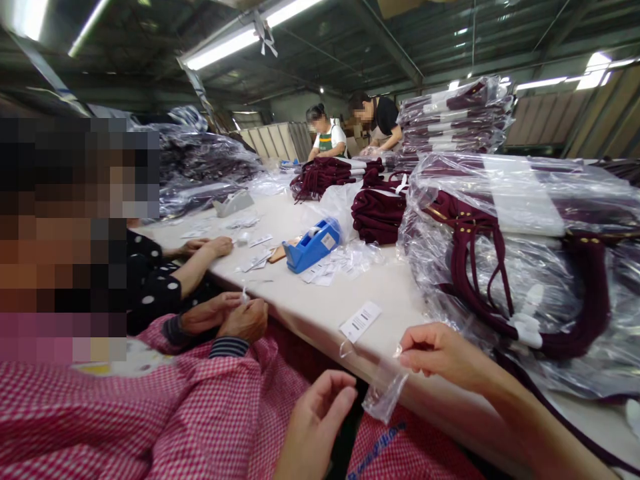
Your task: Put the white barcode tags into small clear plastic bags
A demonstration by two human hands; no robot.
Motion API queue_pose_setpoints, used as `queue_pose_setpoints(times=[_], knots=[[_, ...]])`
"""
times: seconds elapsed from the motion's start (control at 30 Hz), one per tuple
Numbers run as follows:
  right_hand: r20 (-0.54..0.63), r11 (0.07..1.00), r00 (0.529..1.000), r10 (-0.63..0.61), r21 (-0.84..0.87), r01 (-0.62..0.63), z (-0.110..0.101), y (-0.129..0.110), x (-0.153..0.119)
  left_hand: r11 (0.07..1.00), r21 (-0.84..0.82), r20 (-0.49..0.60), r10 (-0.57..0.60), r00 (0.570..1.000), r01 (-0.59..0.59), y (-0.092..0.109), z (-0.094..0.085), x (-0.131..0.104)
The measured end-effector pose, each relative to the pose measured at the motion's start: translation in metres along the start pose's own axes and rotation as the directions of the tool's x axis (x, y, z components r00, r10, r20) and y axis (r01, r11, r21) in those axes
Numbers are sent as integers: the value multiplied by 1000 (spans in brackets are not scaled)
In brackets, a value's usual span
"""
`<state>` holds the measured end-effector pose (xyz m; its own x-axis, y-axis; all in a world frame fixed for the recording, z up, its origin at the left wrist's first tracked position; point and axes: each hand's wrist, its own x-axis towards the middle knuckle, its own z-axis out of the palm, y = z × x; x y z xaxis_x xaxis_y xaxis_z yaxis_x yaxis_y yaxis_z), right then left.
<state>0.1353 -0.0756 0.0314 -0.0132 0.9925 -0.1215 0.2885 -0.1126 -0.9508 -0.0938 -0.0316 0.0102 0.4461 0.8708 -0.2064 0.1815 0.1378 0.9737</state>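
Observation:
My right hand [440,353] pinches the top of a small clear plastic bag [384,393] that hangs down below the table edge. My left hand [320,413] is just left of the bag, thumb and fingers curled close together, its fingertips near the bag's upper corner; whether it touches the plastic I cannot tell. A white barcode tag [360,321] lies on the white table [320,300] just above the bag. To the right a stack of dark maroon garments in clear bags [520,260] sits on the table.
A person in a pink checked top sits close on my left, their hands [230,317] at the table edge. Another person's arm rests beyond. A blue tape dispenser [313,245], loose tags, maroon garment piles [377,213] and two workers stand farther down the table.

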Motion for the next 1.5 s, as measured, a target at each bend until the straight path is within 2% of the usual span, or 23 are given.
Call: queue_pose_setpoints(times=[0.1, 0.17, 0.23, 0.33, 0.4, 0.43, 0.5, 0.57, 0.63, 0.7, 0.83, 0.93, 1.07, 1.2, 1.3, 1.4, 1.5], knots=[[33, 999, 999, -25, 27, 24, 14, -4, 3, 991, -134, 120, 33, 992, -17, 11, 22, 3], [54, 998, 996, -65, 24, 64, 16, -4, 7, 982, -182, 194, -20, 981, 56, 9, 38, 6], [67, 995, 993, -99, -9, 100, 8, 1, 13, 968, -203, 221, -103, 970, 149, 0, 46, 7], [-84, 991, 989, -125, -60, 121, -13, 11, 24, 947, -233, 200, -174, 964, 219, -15, 45, 8], [-200, 975, 965, -167, -179, 132, -21, 15, 33, 940, -262, 157, -182, 971, 219, -21, 39, 9], [-212, 950, 953, -216, -272, 155, -20, 16, 38, 936, -283, 130, -180, 975, 210, -24, 37, 10], [-112, 845, 931, -347, -469, 258, -11, 13, 51, 922, -337, 73, -178, 981, 192, -26, 32, 12], [81, 692, 900, -428, -611, 384, 6, 9, 66, 901, -400, 5, -180, 984, 167, -28, 28, 14], [221, 567, 896, -386, -710, 419, 22, 7, 80, 874, -468, -67, -185, 981, 133, -30, 22, 14], [257, 499, 914, -315, -774, 390, 35, 10, 91, 846, -526, -145, -197, 970, 93, -32, 14, 12], [189, 465, 940, -284, -830, 308, 54, 25, 94, 822, -569, -307, -234, 923, 19, -37, 0, 8], [117, 460, 952, -283, -855, 241, 66, 32, 88, 823, -568, -374, -238, 896, -19, -40, -6, 9], [114, 454, 957, -268, -861, 229, 64, 22, 89, 819, -574, -343, -260, 902, 18, -41, -5, 11], [197, 451, 956, -219, -848, 278, 37, -3, 112, 798, -599, -273, -275, 922, 61, -39, -1, 10], [211, 431, 961, -178, -862, 268, 20, -19, 131, 793, -604, -245, -273, 930, 74, -37, 0, 8], [215, 416, 968, -131, -874, 250, 21, -22, 140, 783, -619, -226, -260, 939, 68, -36, 0, 7], [220, 431, 971, -90, -870, 237, 30, -14, 140, 780, -622, -209, -250, 945, 68, -37, 1, 7]])
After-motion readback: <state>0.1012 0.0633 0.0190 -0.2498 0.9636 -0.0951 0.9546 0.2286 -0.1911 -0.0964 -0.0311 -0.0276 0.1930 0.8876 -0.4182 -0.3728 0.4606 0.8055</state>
